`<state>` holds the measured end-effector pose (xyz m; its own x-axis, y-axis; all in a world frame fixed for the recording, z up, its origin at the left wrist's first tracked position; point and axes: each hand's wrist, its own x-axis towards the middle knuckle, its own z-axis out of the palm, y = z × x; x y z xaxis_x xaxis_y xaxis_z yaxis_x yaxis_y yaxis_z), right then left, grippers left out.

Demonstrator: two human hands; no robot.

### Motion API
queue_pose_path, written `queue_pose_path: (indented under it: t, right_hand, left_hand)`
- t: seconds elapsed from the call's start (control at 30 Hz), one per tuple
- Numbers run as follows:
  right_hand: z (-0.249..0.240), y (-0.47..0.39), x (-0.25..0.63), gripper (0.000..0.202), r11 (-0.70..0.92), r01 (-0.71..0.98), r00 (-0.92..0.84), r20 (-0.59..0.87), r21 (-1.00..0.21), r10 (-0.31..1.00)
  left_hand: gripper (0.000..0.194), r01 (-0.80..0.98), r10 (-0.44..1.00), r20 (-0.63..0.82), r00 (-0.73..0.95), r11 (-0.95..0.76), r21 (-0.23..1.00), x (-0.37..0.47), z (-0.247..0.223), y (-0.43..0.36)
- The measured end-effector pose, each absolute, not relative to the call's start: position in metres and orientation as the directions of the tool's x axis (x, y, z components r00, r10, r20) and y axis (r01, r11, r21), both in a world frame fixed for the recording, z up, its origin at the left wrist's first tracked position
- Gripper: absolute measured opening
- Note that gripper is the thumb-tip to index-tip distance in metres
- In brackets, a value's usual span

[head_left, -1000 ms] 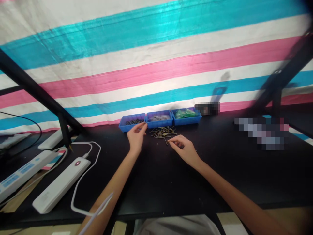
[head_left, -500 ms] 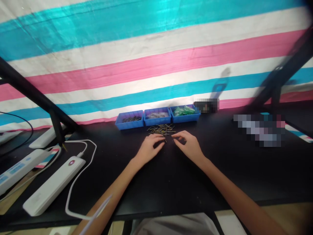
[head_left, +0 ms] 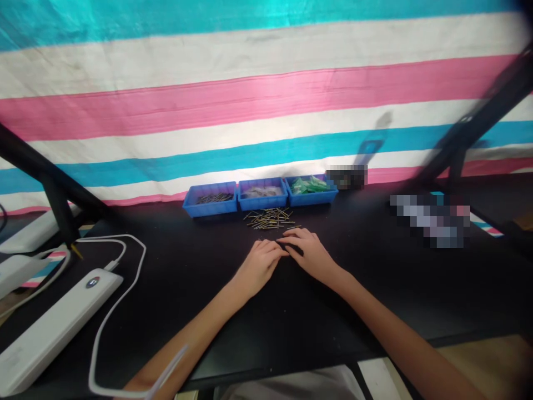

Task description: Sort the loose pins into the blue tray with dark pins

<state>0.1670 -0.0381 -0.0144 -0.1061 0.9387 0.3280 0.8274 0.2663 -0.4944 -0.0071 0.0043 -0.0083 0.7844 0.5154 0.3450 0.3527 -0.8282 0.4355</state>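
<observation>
My left hand [head_left: 260, 264] and my right hand [head_left: 306, 251] meet fingertip to fingertip on the black table [head_left: 375, 289], just in front of a loose pile of thin brass-coloured pins [head_left: 268, 218]. The fingers of both hands are curled together at the meeting point; whatever small part lies between them is hidden. Behind the pile stand three blue trays: the left tray [head_left: 210, 200] holds dark pins, the middle tray [head_left: 262, 194] pale parts, the right tray [head_left: 311, 189] green pieces.
A white power strip [head_left: 50, 328] with a white cable [head_left: 108, 311] lies at the left. A black frame post [head_left: 58, 211] rises there, another [head_left: 470, 139] at the right. A striped tarp [head_left: 250, 94] hangs behind the table.
My left hand came back from the left tray and moved right to meet my right hand. Both hands now touch in front of the pin pile. The view tilted slightly.
</observation>
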Motion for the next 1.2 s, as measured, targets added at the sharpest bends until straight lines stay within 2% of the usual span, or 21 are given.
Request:
queue_pose_path:
  t: [0.1,0.4,0.67,0.97,1.2]
  right_hand:
    - [-0.013,-0.038,0.167,0.019,0.284,0.837,-0.144,0.312,-0.468,0.939]
    - [-0.007,-0.037,0.166,0.007,0.294,0.811,-0.136,0.326,-0.505,0.935]
    - [-0.005,-0.039,0.163,0.008,0.307,0.793,-0.146,0.325,-0.526,0.934]
    - [-0.001,-0.042,0.16,0.008,0.323,0.771,-0.16,0.323,-0.549,0.933]
    - [0.0,-0.043,0.157,0.007,0.266,0.736,-0.036,0.356,-0.622,0.934]
  left_hand:
    - [0.024,0.348,0.533,0.362,0.765,-0.814,0.465,-0.007,-0.01,0.006]
    - [0.015,0.377,0.663,0.354,0.659,-0.699,0.608,-0.007,-0.013,0.011]
    - [0.012,0.487,0.721,0.317,0.617,-0.666,0.565,-0.01,-0.01,0.013]
    - [0.012,0.392,0.81,0.331,0.483,-0.538,0.746,-0.008,-0.004,0.009]
    - [0.014,0.375,0.85,0.306,0.428,-0.475,0.796,-0.009,-0.002,0.011]
